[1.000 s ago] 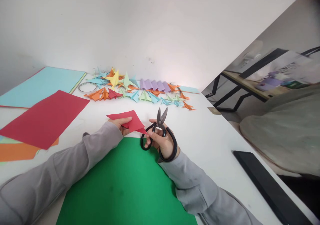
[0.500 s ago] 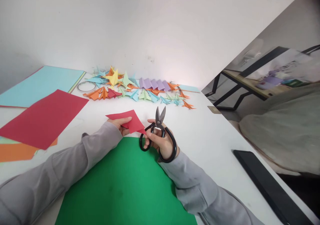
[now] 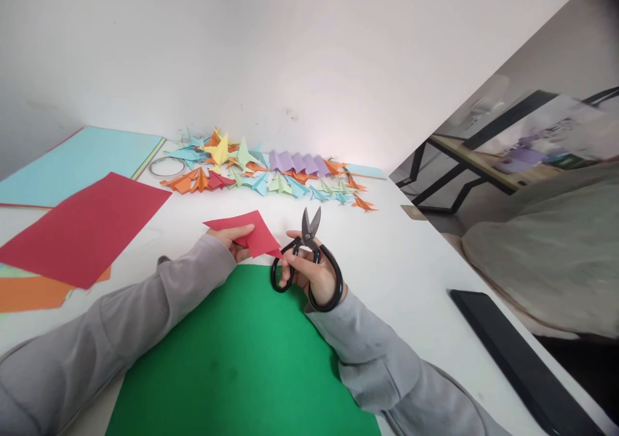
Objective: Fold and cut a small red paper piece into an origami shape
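Observation:
A folded piece of red paper (image 3: 261,233) is pinched in my left hand (image 3: 236,237), thumb on top and fingers beneath. My right hand (image 3: 314,275) is hooked through the black handles of a pair of scissors (image 3: 310,228), whose blades point up and away, partly spread. The tips of the right thumb and fingers sit at the lower right corner of the red paper; the blades are apart from it. Below both hands lies a large green sheet (image 3: 236,352), partly covered by my sleeves.
Several folded paper figures (image 3: 261,181) line the wall, with a purple pleated strip (image 3: 298,164) and a ring-shaped roll (image 3: 167,166). To the left lie a red sheet (image 3: 87,229), a light blue sheet (image 3: 91,162) and orange paper (image 3: 33,294). A long black object (image 3: 512,358) lies right.
Almost nothing differs. The red paper's left end has risen very slightly, and the scissors have shifted a touch to the right.

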Available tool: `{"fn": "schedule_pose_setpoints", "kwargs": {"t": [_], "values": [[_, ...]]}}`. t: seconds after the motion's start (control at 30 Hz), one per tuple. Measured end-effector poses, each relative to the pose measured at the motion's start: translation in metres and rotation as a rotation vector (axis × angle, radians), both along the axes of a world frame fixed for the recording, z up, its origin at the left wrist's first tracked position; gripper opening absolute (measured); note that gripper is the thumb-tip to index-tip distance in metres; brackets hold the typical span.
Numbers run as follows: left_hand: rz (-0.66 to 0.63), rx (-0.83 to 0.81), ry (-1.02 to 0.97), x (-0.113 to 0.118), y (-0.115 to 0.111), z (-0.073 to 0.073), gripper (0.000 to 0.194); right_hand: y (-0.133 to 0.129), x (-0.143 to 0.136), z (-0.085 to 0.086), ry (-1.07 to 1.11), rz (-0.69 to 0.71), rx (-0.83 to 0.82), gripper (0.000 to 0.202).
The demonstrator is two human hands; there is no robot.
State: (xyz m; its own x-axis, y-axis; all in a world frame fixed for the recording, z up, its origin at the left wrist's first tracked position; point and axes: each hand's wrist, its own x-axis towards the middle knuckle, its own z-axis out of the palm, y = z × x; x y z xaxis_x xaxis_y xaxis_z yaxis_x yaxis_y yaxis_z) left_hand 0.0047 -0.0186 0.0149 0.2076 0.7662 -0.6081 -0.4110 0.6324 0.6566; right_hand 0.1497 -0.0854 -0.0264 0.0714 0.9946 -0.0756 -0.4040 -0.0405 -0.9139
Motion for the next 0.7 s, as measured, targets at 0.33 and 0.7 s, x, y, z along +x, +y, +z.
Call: {"fn": "schedule_pose_setpoints", "kwargs": {"t": [0.33, 0.7], "values": [[0.035, -0.017, -0.036, -0.002, 0.005, 0.001, 0.012, -0.003, 0.001, 0.008, -0.051, 0.03, -0.011, 0.041], [0.058, -0.011, -0.131, -0.015, 0.011, 0.023, 0.023, -0.026, 0.005, 0.041, -0.634, 0.24, -0.08, 0.058]]}}
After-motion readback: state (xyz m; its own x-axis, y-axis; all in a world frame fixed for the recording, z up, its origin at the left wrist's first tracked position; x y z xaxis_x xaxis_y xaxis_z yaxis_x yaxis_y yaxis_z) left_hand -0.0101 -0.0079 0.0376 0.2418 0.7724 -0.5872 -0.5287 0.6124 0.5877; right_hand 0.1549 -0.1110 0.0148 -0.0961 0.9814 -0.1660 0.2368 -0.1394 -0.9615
